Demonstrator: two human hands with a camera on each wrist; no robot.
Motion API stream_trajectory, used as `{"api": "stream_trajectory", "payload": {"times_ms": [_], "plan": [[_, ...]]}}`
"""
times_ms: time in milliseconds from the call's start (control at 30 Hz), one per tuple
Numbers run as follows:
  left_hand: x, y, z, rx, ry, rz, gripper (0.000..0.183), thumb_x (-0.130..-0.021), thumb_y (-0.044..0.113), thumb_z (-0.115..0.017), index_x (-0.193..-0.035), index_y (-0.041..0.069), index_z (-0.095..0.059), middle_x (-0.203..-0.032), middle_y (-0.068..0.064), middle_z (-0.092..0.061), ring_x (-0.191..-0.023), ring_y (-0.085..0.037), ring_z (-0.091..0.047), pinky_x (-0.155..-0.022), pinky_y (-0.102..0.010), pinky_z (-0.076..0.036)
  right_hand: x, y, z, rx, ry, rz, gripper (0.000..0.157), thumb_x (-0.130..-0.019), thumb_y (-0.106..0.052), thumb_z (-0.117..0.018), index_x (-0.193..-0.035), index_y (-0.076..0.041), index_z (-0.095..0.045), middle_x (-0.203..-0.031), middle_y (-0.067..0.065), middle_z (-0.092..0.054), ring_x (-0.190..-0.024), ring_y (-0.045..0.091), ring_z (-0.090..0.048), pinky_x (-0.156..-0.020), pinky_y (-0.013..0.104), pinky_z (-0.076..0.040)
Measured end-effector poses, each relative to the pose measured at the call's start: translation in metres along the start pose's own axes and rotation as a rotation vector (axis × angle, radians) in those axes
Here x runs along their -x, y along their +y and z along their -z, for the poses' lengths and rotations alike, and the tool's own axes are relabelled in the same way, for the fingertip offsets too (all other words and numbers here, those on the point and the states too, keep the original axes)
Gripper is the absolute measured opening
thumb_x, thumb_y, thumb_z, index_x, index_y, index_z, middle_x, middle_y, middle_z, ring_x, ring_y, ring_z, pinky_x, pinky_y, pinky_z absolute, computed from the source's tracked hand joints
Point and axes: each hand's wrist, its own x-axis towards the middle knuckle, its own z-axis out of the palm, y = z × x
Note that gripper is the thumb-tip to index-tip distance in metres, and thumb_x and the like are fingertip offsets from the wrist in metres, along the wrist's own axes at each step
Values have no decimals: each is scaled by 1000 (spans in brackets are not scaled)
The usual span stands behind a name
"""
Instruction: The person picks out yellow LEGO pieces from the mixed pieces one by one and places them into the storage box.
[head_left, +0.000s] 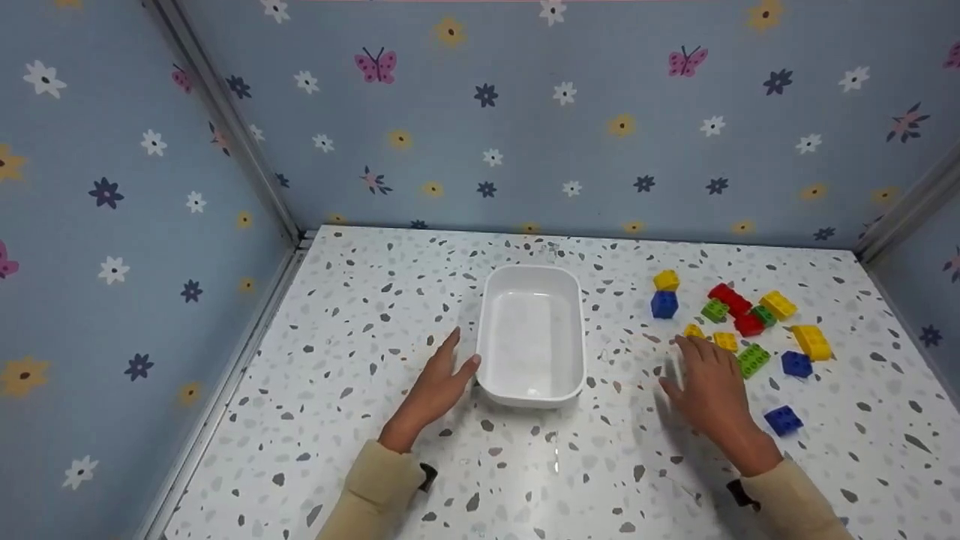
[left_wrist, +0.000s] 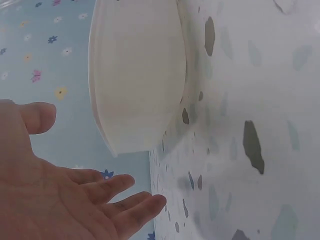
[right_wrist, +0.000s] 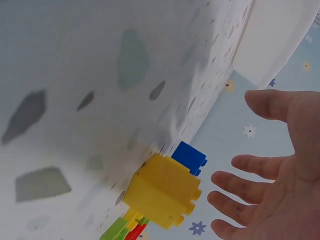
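Observation:
A white rectangular tub (head_left: 531, 401) stands on the speckled table. My left hand (head_left: 436, 386) is beside its left wall, fingers extended and thumb near the rim; in the left wrist view the palm faces the tub's side with nothing held. My right hand (head_left: 709, 386) hovers at the near left of a loose group of toy building bricks, fingers spread and holding nothing. Closest to its fingertips are a small yellow brick (head_left: 693, 331), partly hidden, another yellow brick (head_left: 725, 341) and a light green brick (head_left: 753, 360). In the right wrist view a yellow brick (right_wrist: 162, 190) lies before the fingers.
Red bricks (head_left: 729, 298), a large yellow brick (head_left: 811, 342) and blue bricks (head_left: 796, 364) lie farther right. A yellow brick (head_left: 666, 280) and a blue brick (head_left: 664, 304) sit together at the back. Flower-patterned panels (head_left: 525, 150) wall the table's back and sides.

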Motion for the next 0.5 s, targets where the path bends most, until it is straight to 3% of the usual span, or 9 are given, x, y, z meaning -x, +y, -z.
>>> {"api": "stream_trajectory", "payload": {"times_ms": [267, 500], "plan": [[1, 4, -6, 76, 6, 67, 73, -109, 31, -54, -167, 1, -22, -169, -24, -31, -154, -46, -33, -123, -61, -32, 2, 13, 4, -20, -19, -39, 60, -91, -12, -81, -142, 6, -54, -146, 36, -49, -134, 58, -42, -115, 75, -29], [0, 7, -11, 129, 37, 106, 71, -107, 27, -59, -166, 2, -28, -166, -21, -37, -149, -42, -43, -116, -55, -45, 4, 23, 7, -30, -58, -79, 66, -94, -14, -77, -148, 10, -49, -151, 37, -44, -137, 60, -38, -116, 76, -25]]}}
